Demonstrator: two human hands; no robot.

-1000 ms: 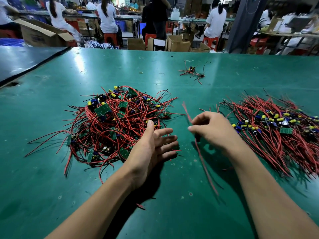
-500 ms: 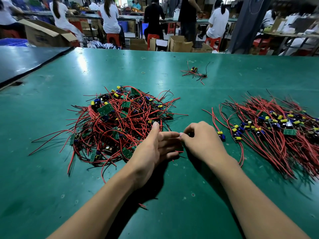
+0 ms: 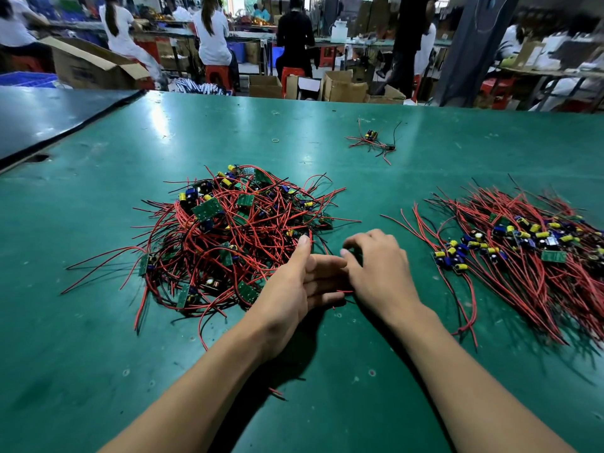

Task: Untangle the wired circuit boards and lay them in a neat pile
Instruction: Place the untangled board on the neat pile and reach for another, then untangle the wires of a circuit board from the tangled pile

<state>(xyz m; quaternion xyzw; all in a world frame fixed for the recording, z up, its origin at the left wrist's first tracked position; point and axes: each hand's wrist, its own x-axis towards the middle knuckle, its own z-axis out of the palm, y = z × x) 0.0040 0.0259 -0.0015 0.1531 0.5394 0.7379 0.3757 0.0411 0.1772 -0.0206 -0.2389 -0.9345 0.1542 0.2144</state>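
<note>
Status: roughly half done, my estimate. The tangled heap [image 3: 228, 233] of red-wired circuit boards sits mid-bench [image 3: 98, 371] and looks about as big as the sorted lot.

Neat pile [image 3: 523, 253] lies well to the right of the heap. Wires are combed roughly parallel, boards in 1 band along the middle (decent, not perfect: a few leads on the side facing the heap curl out).

1 small stray cluster [image 3: 372, 140] lies far beyond the heap, to the back right, unsorted.

Hands: both at the heap's near-right edge.
- Left hand [image 3: 294, 286]: open, fingers straight and pointing right, thumb tip against the heap's outer wires.
- Right hand [image 3: 376, 273]: just right of it, fingers curled down, tips meeting the left fingers. 1 thin red wire end shows where they meet. Can't tell if the right is pinching a wire or is empty; its fingers hide it.

Left to do: dozens of boards to pull from the heap 1 at a time, plus the stray cluster.

Writing: none legible. Board markings are too small. The cardboard box [image 3: 94, 68] beyond the heap, back left, has dark print, blurred.
</note>
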